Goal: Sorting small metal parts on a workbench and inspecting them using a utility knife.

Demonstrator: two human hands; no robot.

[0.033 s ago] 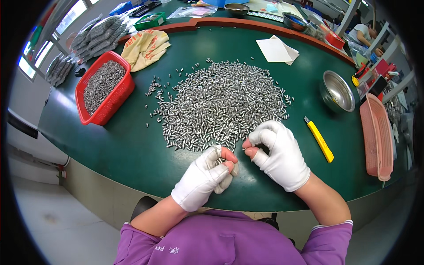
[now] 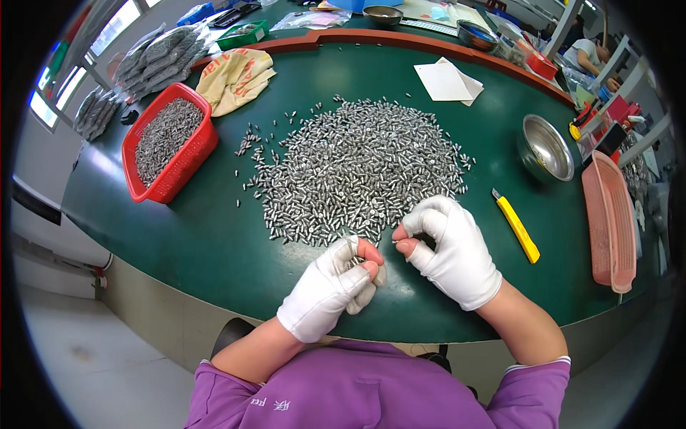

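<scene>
A broad pile of small silver metal parts (image 2: 357, 164), short and pointed, covers the middle of the green table. At its near edge are both my hands, in white gloves with bare thumb and index tips. My left hand (image 2: 336, 282) is closed, its fingers curled round a few of the metal parts, mostly hidden in it. To its right, my right hand (image 2: 450, 250) pinches thumb and index finger together over a tiny bright piece, apparently one metal part, barely visible. The two hands are slightly apart.
A red basket (image 2: 207, 146) full of similar parts stands left, beside a yellowish cloth bag (image 2: 236, 79). On the right lie a yellow utility knife (image 2: 518, 229), a steel bowl (image 2: 550, 146) and a pink basket (image 2: 607, 222). White cards (image 2: 443, 80) rest at the back; a co-worker (image 2: 586, 57) sits far right.
</scene>
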